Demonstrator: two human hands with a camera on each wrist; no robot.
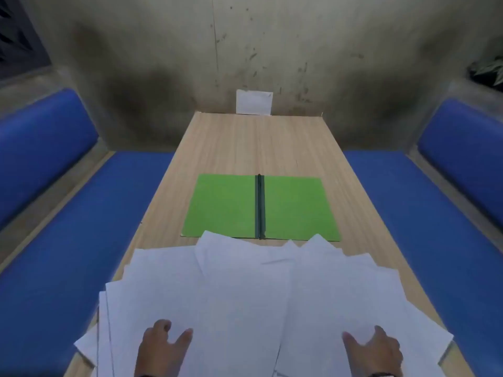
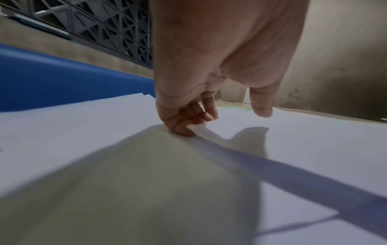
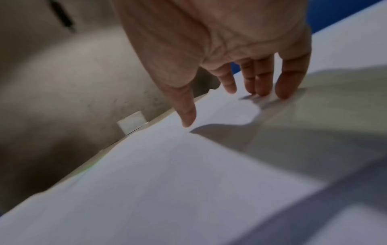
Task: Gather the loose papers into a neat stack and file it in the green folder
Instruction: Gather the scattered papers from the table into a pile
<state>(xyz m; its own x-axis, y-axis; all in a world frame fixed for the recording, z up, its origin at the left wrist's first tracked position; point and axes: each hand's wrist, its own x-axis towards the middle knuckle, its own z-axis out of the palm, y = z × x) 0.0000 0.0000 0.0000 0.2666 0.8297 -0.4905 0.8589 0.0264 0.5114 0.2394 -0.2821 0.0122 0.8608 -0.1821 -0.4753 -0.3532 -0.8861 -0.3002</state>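
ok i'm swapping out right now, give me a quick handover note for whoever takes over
Left hand: on the loose papers, fingers curled with tips pressing the sheets, gripping nothing.
Right hand: fingers spread, tips resting on the papers, gripping nothing.
Papers: fanned out unevenly across the near end of the table, their far corners overlapping the near edge of the green folder.
Folder: lying open and flat, nothing filed in it.
Done: nothing stacked yet.
Left: gather and square the sheets, lay the stack in the folder.

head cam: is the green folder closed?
No, the green folder lies open flat on the table, both covers spread either side of the dark spine.
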